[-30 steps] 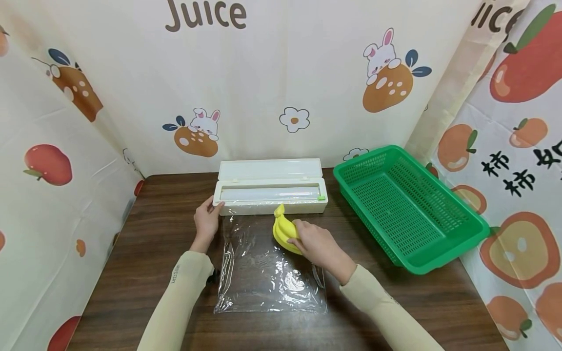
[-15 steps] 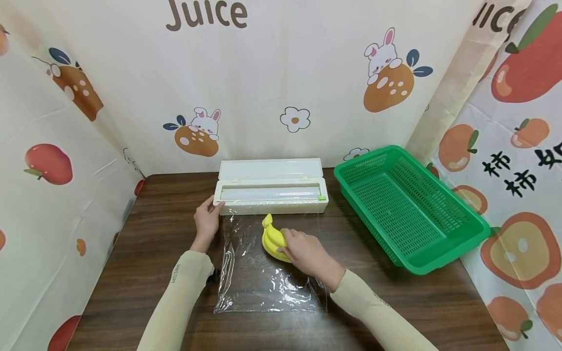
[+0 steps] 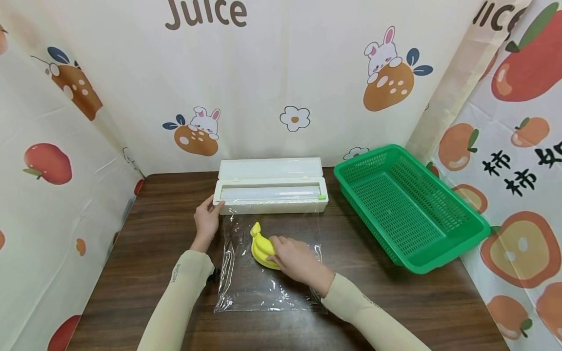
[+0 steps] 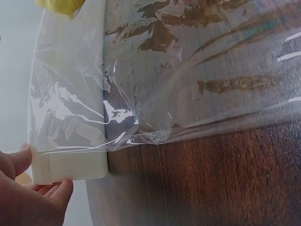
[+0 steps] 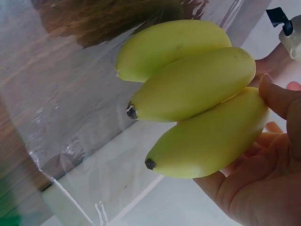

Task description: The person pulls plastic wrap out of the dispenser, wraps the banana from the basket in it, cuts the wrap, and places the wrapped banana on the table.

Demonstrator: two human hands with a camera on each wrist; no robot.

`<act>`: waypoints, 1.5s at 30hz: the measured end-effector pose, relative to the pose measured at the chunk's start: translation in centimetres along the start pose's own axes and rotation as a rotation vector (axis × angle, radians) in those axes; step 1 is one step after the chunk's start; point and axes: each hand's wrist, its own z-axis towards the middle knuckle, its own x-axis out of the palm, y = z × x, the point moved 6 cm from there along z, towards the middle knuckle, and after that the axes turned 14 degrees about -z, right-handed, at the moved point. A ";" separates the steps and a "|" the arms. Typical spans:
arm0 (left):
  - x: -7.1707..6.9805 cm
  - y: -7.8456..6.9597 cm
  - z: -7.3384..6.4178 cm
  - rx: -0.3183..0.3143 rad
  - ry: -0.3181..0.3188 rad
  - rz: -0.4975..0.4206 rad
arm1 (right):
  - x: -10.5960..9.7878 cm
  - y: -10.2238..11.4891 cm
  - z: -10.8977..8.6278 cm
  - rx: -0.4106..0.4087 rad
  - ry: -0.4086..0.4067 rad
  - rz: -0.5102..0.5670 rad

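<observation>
A small bunch of yellow bananas is in my right hand, over the middle of the pulled-out plastic film. Up close in the right wrist view, my thumb and fingers grip the bananas from one side, their dark tips pointing away. My left hand holds the left end of a white cling film box, thumb on one side and fingers on the other. The box's lid is raised, showing the roll. Clear cling film stretches from the box toward me, wrinkled along its left side.
A green plastic basket sits on the right of the dark wooden table. On the box's right end is a small green slider. Printed curtains stand behind and at both sides.
My right hand has carried the bananas leftward and a little toward me over the film. My left hand stays on the box's end.
</observation>
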 end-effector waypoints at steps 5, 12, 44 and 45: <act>0.0 0.1 0.1 -0.002 0.002 0.011 | 0.2 0.6 0.1 -0.019 -0.008 0.019; 0.0 0.1 0.0 0.001 0.001 0.002 | 0.7 1.1 0.1 -0.049 -0.010 0.018; -0.1 -0.1 -0.1 0.000 0.012 -0.002 | 1.4 2.4 0.4 -0.038 0.103 -0.011; -0.1 -0.1 -0.1 0.001 0.010 -0.001 | 1.4 2.4 0.4 -0.039 0.098 -0.010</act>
